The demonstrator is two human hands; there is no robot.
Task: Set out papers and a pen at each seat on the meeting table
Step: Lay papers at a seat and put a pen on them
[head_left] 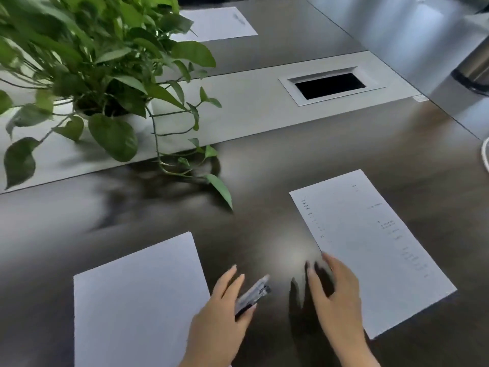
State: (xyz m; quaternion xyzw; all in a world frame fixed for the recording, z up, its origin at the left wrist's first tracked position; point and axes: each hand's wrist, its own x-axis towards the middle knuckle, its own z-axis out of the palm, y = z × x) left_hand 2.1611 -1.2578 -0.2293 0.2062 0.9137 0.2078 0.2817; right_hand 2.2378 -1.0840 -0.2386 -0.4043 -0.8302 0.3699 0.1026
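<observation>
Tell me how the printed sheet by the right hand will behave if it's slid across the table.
The printed sheet lies flat and thin, so it probably bends limply if lifted by a corner. The dark table looks glossy, so the sheet likely slides easily under the right hand.

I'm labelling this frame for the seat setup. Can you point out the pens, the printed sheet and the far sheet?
pens (252, 295), head view, on the clear barrels in the left hand.
printed sheet (370, 247), head view, mid-page.
far sheet (217, 23), head view, centre of page.
</observation>
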